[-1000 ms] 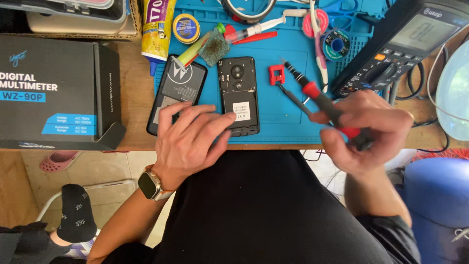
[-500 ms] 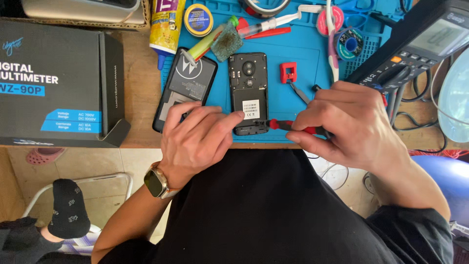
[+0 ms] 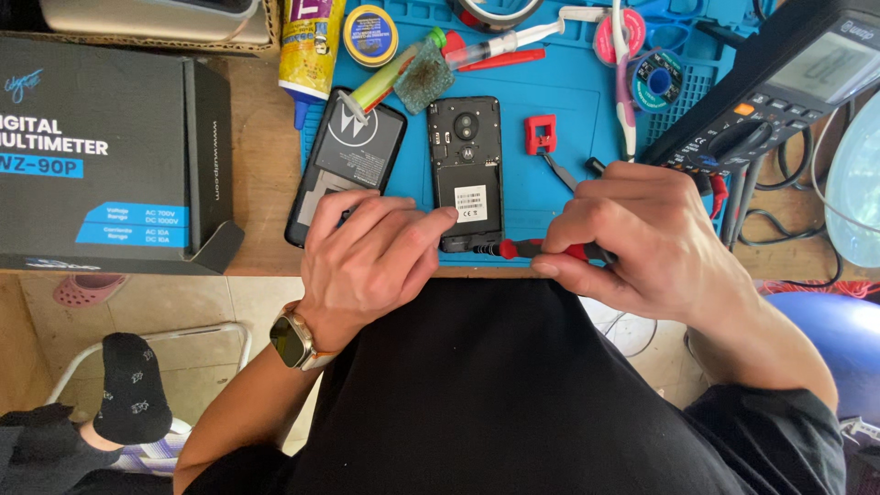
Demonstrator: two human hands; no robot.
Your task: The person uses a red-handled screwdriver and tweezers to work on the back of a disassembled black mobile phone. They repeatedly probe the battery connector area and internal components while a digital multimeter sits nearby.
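Note:
An opened black phone (image 3: 467, 170) lies back-up on a blue work mat (image 3: 568, 110), its removed back cover (image 3: 344, 160) beside it on the left. My left hand (image 3: 367, 261) rests on the mat's near edge, index fingertip pressing the phone's lower left side. My right hand (image 3: 642, 243) grips a red-handled screwdriver (image 3: 536, 248) held level, its tip at the phone's bottom edge. A watch sits on my left wrist.
A dark cardboard box (image 3: 105, 151) stands at the left. A black multimeter (image 3: 788, 82) with leads lies at the right. A glue tube (image 3: 307, 46), solder tin (image 3: 369, 35), syringe (image 3: 504, 41), tweezers (image 3: 623, 82) and a small red tool (image 3: 541, 135) sit on the mat.
My right hand swung the screwdriver down from pointing up over the mat to lying level, and brought its tip to the phone's bottom edge. My left hand stayed on the phone.

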